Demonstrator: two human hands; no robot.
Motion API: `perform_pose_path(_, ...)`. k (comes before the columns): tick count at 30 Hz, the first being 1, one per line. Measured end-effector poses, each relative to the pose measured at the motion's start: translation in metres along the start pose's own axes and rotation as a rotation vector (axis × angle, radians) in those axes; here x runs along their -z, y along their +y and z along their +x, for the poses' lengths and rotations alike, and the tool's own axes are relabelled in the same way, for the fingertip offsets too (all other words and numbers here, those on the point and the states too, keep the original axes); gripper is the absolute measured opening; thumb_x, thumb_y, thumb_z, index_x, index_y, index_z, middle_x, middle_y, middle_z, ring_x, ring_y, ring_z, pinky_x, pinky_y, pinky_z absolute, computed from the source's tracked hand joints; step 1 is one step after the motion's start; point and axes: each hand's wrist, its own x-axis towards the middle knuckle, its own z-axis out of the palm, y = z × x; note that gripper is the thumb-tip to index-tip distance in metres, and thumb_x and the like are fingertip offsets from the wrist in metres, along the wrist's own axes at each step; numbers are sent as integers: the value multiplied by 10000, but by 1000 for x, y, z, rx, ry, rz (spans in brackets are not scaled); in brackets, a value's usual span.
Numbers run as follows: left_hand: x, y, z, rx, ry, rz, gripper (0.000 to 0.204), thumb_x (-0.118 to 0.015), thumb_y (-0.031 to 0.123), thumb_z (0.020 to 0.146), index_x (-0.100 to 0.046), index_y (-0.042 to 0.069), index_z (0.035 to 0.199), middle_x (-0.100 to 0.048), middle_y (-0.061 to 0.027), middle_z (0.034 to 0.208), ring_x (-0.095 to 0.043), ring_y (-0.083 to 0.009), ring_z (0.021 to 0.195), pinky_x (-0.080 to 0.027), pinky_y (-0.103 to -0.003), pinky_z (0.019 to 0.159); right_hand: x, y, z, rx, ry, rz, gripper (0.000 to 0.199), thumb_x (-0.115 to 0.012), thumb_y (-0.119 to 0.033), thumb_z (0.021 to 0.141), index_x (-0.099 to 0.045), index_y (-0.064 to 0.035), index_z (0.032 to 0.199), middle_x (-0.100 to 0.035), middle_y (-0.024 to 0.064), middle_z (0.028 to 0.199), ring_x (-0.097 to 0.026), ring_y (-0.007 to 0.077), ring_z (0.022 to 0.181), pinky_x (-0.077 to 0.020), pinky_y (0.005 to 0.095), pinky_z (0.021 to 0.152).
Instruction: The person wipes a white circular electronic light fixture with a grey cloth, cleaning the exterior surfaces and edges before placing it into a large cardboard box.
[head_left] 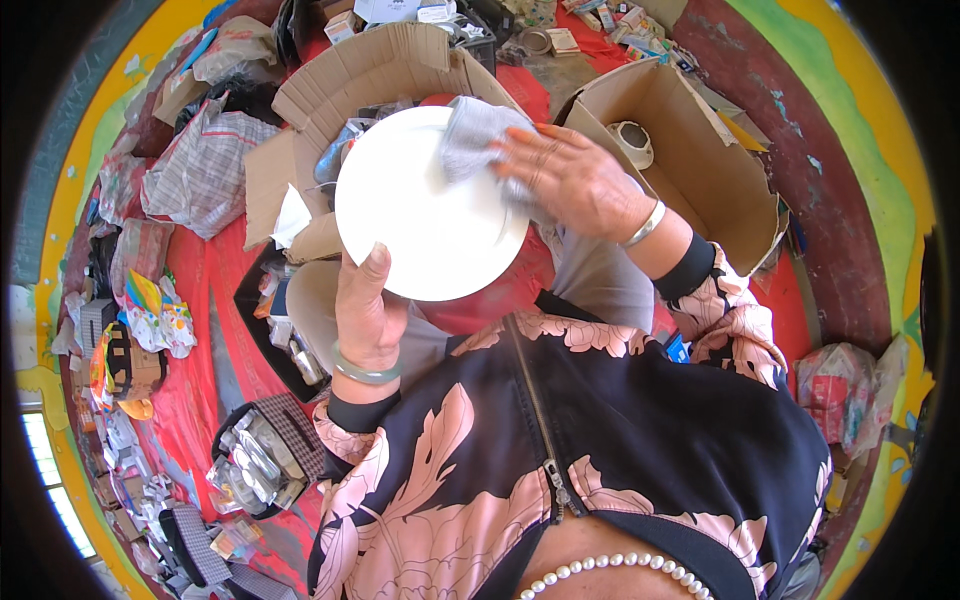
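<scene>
A large white round disc (420,220), smooth and plate-like, is held up in front of me; I cannot tell whether it is a plate or a lamp cover. My left hand (368,310) grips its lower left rim, thumb on the face and the fingers hidden behind. With fingers together, my right hand (575,180) presses a folded grey cloth (470,135) against the disc's upper right part. The disc hangs over my lap, partly in front of an opened cardboard box (375,70) whose contents are mostly hidden.
To the right stands another open cardboard box (700,190) with a white ring-shaped part (632,145) inside. On the left are a checked bag (205,165), a dark tray of small things (300,350) and a patterned box of packed items (260,455). Red sheeting (190,390) covers the floor.
</scene>
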Motion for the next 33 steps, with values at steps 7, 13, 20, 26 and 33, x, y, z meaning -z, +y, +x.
perform_pose_path(7, 3, -3, -2, 22, 45, -82, 642, -688, 230, 807, -372, -5, 1315, -490, -104, 1265, -473, -237, 1165, -379, -385, 990, 23, 36, -6, -909, 895, 1213, 305, -466, -272, 948, -579, 0, 1024, -641, 55, 893, -623, 160, 768, -505, 273, 673)
perform_pose_path(13, -13, -6, 7, 49, -12, -52, 601, -664, 106, 801, -370, 3, 1315, -506, -108, 1243, -495, -238, 1143, -386, -379, 986, -11, 7, 12, -504, 498, 842, 290, -448, -194, 950, -534, -6, 1153, -598, 134, 1029, -583, 219, 916, -461, 326, 774)
perform_pose_path(20, -26, -12, 3, 120, -43, 103, 568, -639, -33, 771, -398, 0, 1284, -532, -88, 1175, -526, -184, 1072, -420, -317, 938, -31, -34, 45, -158, 148, 420, 451, -430, -173, 912, -391, -69, 1349, -370, 136, 1403, -279, 316, 1333, -221, 422, 1094)
perform_pose_path(26, 10, -37, -1, 87, -80, 95, 608, -617, 49, 824, -315, 67, 1351, -428, -78, 1297, -471, -177, 1145, -421, -320, 940, -15, -74, 57, 149, 8, 612, 490, -517, -153, 847, -429, -73, 1323, -396, 122, 1387, -318, 299, 1318, -228, 435, 1096)
perform_pose_path(33, -7, -20, 3, 102, -82, 140, 571, -609, -24, 795, -372, 33, 1310, -513, -86, 1199, -506, -181, 1103, -444, -320, 907, -35, -47, 61, 25, 93, 228, 534, -581, -178, 799, -440, -132, 1312, -428, 89, 1362, -391, 240, 1267, -295, 421, 1050)
